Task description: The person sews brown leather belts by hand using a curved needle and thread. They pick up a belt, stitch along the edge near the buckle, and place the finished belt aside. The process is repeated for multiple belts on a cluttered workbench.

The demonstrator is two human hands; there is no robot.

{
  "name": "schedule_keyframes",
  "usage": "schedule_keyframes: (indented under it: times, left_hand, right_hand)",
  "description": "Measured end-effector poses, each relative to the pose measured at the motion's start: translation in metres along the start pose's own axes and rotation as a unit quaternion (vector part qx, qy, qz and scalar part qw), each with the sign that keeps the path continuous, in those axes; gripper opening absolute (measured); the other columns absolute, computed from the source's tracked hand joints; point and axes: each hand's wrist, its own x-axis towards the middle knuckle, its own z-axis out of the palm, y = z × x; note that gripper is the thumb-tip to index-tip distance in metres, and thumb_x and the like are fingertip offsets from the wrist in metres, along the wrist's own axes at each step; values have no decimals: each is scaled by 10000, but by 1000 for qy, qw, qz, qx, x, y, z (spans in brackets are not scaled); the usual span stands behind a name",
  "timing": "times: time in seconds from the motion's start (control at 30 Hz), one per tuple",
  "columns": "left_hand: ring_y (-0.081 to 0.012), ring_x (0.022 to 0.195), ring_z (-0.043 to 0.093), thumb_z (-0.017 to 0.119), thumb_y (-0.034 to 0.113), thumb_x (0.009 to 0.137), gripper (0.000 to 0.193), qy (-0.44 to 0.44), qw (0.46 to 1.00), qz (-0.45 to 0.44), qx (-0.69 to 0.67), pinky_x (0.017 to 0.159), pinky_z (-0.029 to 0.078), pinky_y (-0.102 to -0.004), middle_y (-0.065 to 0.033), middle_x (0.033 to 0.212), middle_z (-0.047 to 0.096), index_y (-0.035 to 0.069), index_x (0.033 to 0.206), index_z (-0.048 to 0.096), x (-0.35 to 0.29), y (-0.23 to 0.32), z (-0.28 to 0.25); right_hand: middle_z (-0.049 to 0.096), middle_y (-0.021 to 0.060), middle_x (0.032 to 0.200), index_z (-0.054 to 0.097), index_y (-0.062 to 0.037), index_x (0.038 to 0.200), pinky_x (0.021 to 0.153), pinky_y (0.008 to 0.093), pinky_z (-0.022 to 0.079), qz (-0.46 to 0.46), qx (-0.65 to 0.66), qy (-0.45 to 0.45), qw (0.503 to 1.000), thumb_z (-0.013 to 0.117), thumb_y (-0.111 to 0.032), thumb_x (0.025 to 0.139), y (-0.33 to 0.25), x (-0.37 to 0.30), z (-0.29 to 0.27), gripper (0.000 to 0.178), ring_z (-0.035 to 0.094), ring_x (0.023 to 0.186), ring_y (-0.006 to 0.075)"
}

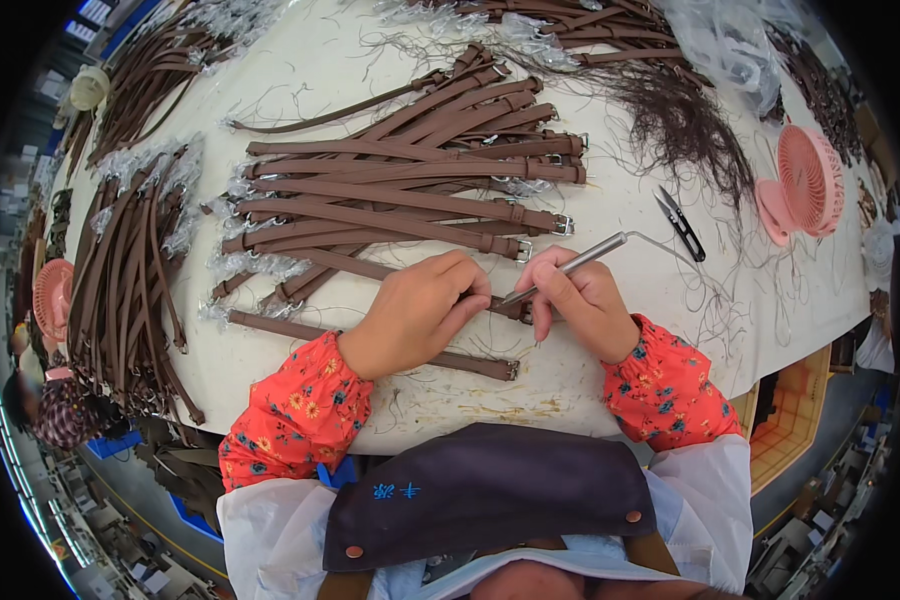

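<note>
My left hand is closed, thumb and fingers pinching a brown strap close to its buckle end. In my right hand is a silver pen-shaped tool, with a thin bent wire or cord coming off its upper end. The tool's lower tip points at the strap between my hands; whether it touches is too small to tell. Another brown strap lies nearer to me, passing under my left wrist. Beyond my hands is a pile of brown buckled straps, partly wrapped in clear plastic.
Black thread snips lie right of the pile, near loose threads and a dark thread tangle. A pink fan stands at the right. More strap bundles fill the left side. Beyond the table's right edge is a yellow crate.
</note>
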Motion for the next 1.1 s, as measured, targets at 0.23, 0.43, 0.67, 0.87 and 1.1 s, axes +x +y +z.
schedule_keyframes:
  times: [0.23,0.43,0.67,0.87,1.1]
  left_hand:
    - [-234,711,606,695,59,898,99,9,1000,-4,2,642,481,-343,-84,882,604,50,959,618,0,-2,3]
    - [-229,708,603,697,62,897,95,13,1000,-4,-6,635,478,-338,-84,880,605,48,955,623,0,-3,4]
    - [-230,708,601,697,73,901,95,14,1000,-6,-2,636,479,-337,-83,880,611,46,953,623,0,-3,4]
    - [-249,726,618,683,82,917,89,15,1000,-18,-3,642,484,-350,-93,866,619,37,958,618,0,-2,4]
    - [-285,749,626,664,90,944,81,26,999,-30,6,664,487,-373,-100,846,625,42,973,605,1,-1,6]
  right_hand:
    - [616,12,638,672,-4,862,650,281,467,-8,-12,-7,1000,468,-297,1098,-1,2,2,428,583,706,109]
    - [639,28,691,680,9,851,653,284,476,10,-14,-11,1000,472,-314,1098,-2,0,1,456,589,680,108]
    - [643,34,716,677,8,812,638,293,480,14,-19,-10,1000,472,-317,1097,-4,1,2,479,594,691,116]
    - [644,42,727,666,8,748,666,302,485,9,-19,-8,1000,461,-318,1099,-3,1,2,521,595,719,129]
    - [639,46,731,669,18,758,707,309,492,-13,-5,23,1000,446,-314,1102,2,2,2,527,612,739,138]
